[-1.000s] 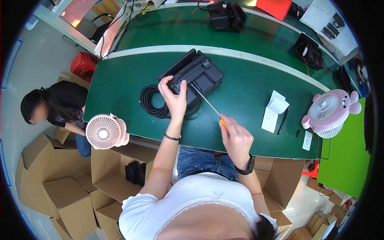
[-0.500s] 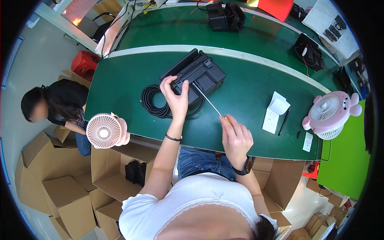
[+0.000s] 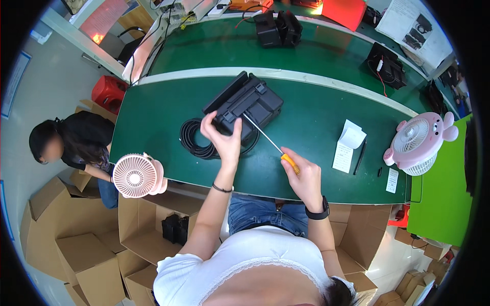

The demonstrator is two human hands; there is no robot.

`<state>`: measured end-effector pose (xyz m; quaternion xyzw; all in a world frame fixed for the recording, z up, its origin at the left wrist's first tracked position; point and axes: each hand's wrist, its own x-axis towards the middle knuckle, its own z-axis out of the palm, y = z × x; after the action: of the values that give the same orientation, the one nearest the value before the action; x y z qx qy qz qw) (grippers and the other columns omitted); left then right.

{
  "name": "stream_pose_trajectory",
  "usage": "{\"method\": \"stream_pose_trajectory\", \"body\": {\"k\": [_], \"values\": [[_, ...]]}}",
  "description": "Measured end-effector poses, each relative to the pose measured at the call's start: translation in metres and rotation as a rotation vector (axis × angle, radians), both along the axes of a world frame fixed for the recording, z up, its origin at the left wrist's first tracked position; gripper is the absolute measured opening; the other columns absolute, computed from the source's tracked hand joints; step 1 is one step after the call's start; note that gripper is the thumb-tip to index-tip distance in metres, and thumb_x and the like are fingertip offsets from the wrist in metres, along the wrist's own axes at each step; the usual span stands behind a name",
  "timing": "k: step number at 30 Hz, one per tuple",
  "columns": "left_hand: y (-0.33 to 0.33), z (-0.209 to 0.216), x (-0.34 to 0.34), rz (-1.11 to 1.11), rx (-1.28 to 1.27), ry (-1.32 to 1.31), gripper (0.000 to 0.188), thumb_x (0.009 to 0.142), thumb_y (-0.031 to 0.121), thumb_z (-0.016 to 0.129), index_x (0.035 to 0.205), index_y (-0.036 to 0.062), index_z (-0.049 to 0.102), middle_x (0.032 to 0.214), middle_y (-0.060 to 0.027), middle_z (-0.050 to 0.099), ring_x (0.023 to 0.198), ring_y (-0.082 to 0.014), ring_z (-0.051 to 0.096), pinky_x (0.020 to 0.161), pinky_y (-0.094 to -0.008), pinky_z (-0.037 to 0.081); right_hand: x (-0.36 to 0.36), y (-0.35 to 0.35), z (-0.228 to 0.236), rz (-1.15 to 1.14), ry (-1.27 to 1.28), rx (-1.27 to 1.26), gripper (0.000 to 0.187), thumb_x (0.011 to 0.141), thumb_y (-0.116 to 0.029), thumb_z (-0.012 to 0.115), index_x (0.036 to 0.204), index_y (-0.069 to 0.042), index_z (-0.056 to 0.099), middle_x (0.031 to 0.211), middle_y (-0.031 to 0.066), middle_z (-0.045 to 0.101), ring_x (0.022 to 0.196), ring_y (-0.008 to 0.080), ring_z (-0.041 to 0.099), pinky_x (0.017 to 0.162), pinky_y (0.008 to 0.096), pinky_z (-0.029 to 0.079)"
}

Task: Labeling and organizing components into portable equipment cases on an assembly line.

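A black plastic box (image 3: 265, 104) with latches and a raised lid lies at an angle on the green table (image 3: 311, 132). Curled round its near corner, my left hand (image 3: 225, 140) grips it between thumb and fingers. My right hand (image 3: 305, 177) is closed on the yellow handle of a screwdriver (image 3: 265, 136). The long metal shaft slants up to the left, and its tip meets the box's near side beside my left thumb. Whether the tip sits in a screw is too small to tell. A coil of black cable (image 3: 195, 138) lies left of the box, partly behind my left hand.
A pink fan (image 3: 137, 176) stands at the left table edge, another pink fan (image 3: 413, 140) at the right. Paper slips (image 3: 344, 153) and a black pen (image 3: 360, 158) lie to the right. Cardboard boxes (image 3: 92, 250) crowd the floor. A person (image 3: 84, 135) crouches at left.
My right hand has turned about the screwdriver, so more of its yellow handle shows. My left hand stays at the box. The whole view has shifted slightly.
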<state>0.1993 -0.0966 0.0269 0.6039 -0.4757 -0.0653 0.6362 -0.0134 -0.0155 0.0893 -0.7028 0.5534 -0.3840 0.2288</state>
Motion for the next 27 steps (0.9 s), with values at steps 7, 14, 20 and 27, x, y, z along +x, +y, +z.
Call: {"method": "stream_pose_trajectory", "body": {"k": [7,14,20,27], "values": [[0.026,-0.002,-0.004,-0.126,0.277,0.139,0.105,0.074,0.018,0.086,0.152,0.0066,0.017,0.145,-0.0198,0.019,0.136,-0.0338,0.029,0.113,-0.0460,0.030,-0.038,0.014,0.026,0.056,-0.229,0.156,0.026,0.087,-0.011,0.071,0.113,-0.009,0.072,0.087,0.0127,0.073,0.071,0.0207,0.070,0.064,0.0293,0.054],[0.050,-0.007,-0.024,-0.231,0.064,-0.038,0.092,0.064,0.017,0.090,0.137,0.0148,0.034,0.142,-0.0119,0.024,0.133,-0.0310,0.029,0.099,-0.0450,0.041,-0.064,0.000,0.002,-0.176,-0.781,0.241,0.034,0.098,-0.012,0.060,0.131,-0.004,0.060,0.101,0.0073,0.071,0.065,0.0035,0.053,0.055,0.0164,0.042],[0.087,-0.018,-0.025,-0.111,-0.173,-0.440,0.064,0.064,0.009,0.091,0.114,0.0142,0.052,0.127,-0.0163,0.032,0.127,-0.0397,0.036,0.101,-0.0477,0.038,-0.071,-0.005,-0.021,-0.269,-0.804,0.194,0.037,0.100,-0.017,0.058,0.134,-0.003,0.057,0.104,0.0099,0.070,0.065,0.0043,0.052,0.053,0.0179,0.040],[0.073,-0.007,0.027,0.155,-0.014,-0.387,0.068,0.066,0.014,0.089,0.124,0.0078,0.054,0.127,-0.0177,0.033,0.122,-0.0355,0.038,0.100,-0.0439,0.038,-0.096,-0.007,-0.038,-0.462,-0.734,0.061,0.043,0.099,-0.011,0.056,0.141,-0.006,0.051,0.118,0.0075,0.067,0.080,0.0027,0.053,0.065,0.0162,0.041]]}}
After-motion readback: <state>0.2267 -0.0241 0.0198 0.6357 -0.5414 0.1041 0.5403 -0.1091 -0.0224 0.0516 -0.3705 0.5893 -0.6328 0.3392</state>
